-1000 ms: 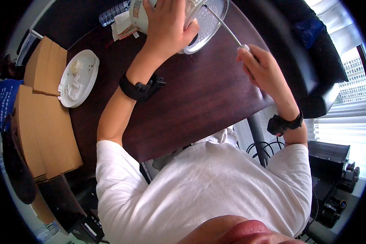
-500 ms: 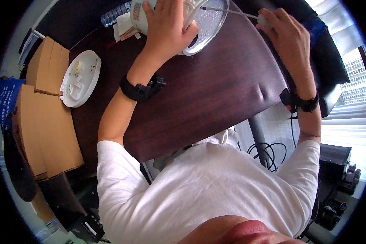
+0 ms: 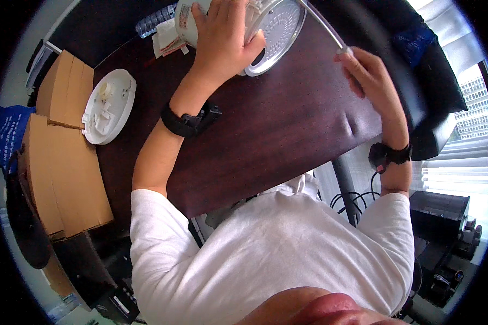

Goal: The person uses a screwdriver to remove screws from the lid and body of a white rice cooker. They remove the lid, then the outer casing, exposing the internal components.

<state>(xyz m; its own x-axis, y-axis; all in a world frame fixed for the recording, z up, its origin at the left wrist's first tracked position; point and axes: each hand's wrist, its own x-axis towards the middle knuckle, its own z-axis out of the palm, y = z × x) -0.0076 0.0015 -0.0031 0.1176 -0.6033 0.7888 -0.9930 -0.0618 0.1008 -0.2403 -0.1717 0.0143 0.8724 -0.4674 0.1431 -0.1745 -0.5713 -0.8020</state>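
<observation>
At the far edge of the table, my left hand [image 3: 222, 51] is wrapped round a white round appliance [image 3: 185, 24] tipped on its side. Beside its fingers, a silver dished plate [image 3: 279, 35] with a dotted pattern faces right; whether it is fixed to the body I cannot tell. My right hand [image 3: 370, 76] is closed round the pale handle of a long-shafted screwdriver [image 3: 324, 24]. The metal shaft slants up and left past the plate's rim, its tip out of the picture. Black bands sit on both my wrists.
A white oval cover [image 3: 123, 103] with small parts in it stands on the dark table [image 3: 255, 141] at left, beside cardboard boxes [image 3: 65, 173]. Behind the appliance lie a clear plastic bottle [image 3: 156, 20] and some papers [image 3: 167, 40]. A black chair [image 3: 417, 108] stands right of the table.
My right hand has come down and toward me, and the screwdriver has swung from nearly level to a steep slant. My left hand and the appliance have hardly moved.
</observation>
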